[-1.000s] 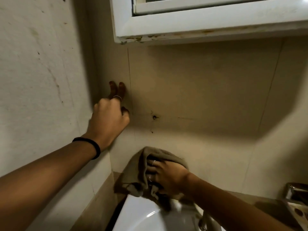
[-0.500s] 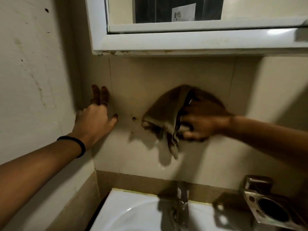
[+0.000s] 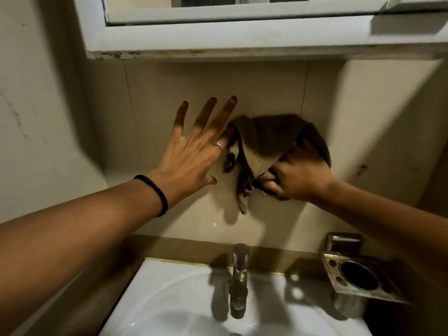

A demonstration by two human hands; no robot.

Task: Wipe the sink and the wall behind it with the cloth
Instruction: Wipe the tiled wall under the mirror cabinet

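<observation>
A brown cloth is pressed against the beige tiled wall above the tap. My right hand grips the cloth's bunched lower edge, and loose corners dangle below. My left hand is open, fingers spread flat against the wall just left of the cloth; its little finger touches the cloth's edge. It wears a ring and a black band at the wrist. The white sink lies below, its basin partly cut off by the frame's bottom edge.
A metal tap rises at the sink's back edge. A metal holder with round openings is fixed at the right. A white-framed mirror cabinet overhangs the wall. A side wall closes the left.
My left hand has shifted right from near the corner and spread open beside the cloth. My right hand now grips the cloth lower, at its bunched edge. The view dropped, showing more sink.
</observation>
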